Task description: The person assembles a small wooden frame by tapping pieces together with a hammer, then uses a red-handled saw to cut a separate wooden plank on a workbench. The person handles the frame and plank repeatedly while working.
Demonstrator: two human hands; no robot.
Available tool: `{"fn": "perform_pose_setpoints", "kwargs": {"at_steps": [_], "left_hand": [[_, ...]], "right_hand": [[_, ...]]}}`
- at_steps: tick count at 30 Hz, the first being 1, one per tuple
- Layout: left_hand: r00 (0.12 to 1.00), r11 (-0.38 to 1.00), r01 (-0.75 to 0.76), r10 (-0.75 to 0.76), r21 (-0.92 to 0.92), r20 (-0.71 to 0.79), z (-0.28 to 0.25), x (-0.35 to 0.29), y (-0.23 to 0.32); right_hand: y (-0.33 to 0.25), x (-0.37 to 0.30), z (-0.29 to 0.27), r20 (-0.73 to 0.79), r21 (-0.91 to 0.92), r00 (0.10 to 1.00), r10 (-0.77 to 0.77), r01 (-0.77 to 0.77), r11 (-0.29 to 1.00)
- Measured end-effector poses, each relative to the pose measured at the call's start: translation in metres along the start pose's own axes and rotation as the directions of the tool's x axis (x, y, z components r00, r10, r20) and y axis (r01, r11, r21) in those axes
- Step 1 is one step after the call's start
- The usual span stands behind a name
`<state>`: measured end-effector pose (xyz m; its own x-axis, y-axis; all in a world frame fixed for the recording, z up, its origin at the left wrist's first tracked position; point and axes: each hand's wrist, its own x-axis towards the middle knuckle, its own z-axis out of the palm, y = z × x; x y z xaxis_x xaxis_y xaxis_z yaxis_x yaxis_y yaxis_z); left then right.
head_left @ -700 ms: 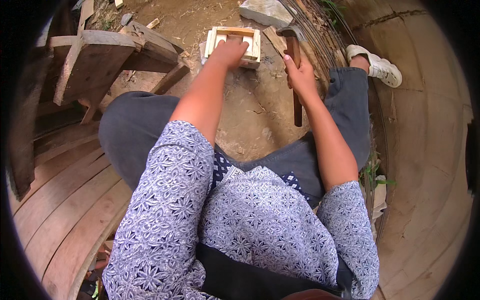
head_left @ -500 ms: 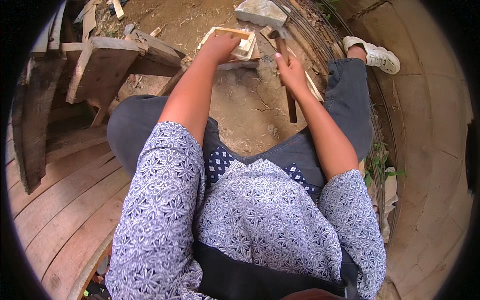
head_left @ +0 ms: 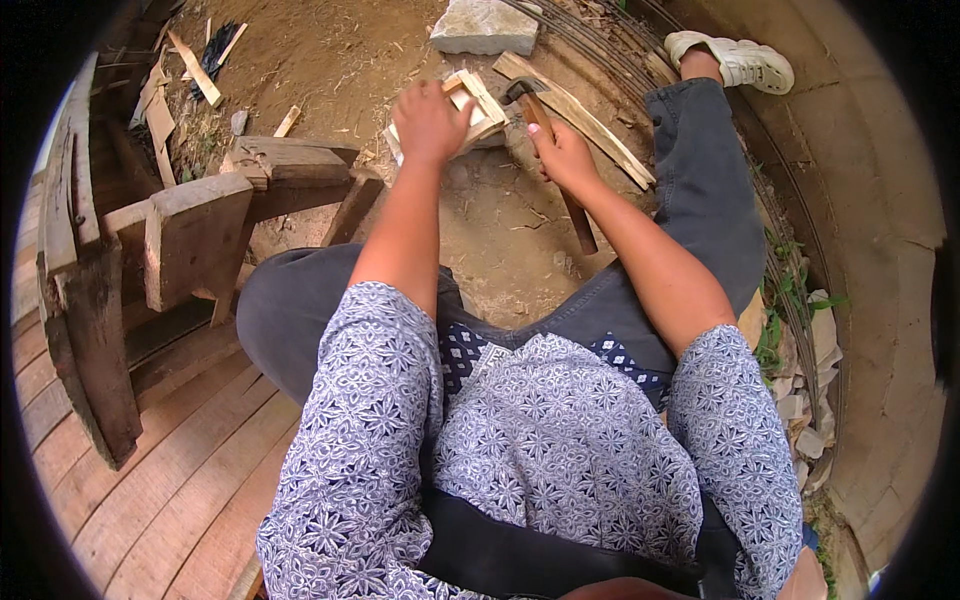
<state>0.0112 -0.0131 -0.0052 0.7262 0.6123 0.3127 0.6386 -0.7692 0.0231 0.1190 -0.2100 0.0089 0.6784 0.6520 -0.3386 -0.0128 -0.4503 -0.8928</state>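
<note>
Plain wooden frame (head_left: 487, 103) | left hand (head_left: 428, 122) on it | right hand (head_left: 568, 158) gripping hammer (head_left: 536, 113)

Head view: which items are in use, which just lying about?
Seemingly in use:
- hammer, gripped by right hand
- small wooden frame, under left hand

Apparently lying about:
- pale stone block
- long wooden strip
- narrow wood scrap, upper left

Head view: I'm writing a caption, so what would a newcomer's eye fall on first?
Probably the blue-and-white floral-patterned shirt, filling the lower middle. Next come the brown-handled, dark-headed hammer, gripped in the right hand above centre, and the pale, rectangular wooden frame just left of it, partly covered by the left hand. The white shoe at upper right also stands out.
</note>
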Motion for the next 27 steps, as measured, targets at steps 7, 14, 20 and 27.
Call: {"fn": "perform_pose_setpoints", "kwargs": {"at_steps": [7, 14, 20, 27], "left_hand": [[0.928, 0.982, 0.109, -0.044, -0.156, 0.370, -0.002, -0.007, -0.040], [0.865, 0.871, 0.405, -0.268, -0.278, 0.424, 0.001, -0.025, -0.034], [0.765, 0.752, 0.553, -0.287, -0.359, 0.576, 0.026, -0.026, -0.051], [0.725, 0.797, 0.562, -0.345, -0.223, 0.596, -0.003, -0.015, -0.020]], "right_hand": [[0.000, 0.001, 0.004, 0.023, 0.036, 0.999, 0.037, -0.038, 0.999], [-0.015, 0.007, 0.020, -0.012, -0.030, 0.995, -0.101, 0.100, 0.995], [-0.067, 0.010, 0.040, -0.178, -0.007, 0.934, -0.309, 0.313, 0.950], [-0.057, 0.019, 0.086, -0.173, -0.219, 0.964, -0.204, 0.164, 0.962]]}}
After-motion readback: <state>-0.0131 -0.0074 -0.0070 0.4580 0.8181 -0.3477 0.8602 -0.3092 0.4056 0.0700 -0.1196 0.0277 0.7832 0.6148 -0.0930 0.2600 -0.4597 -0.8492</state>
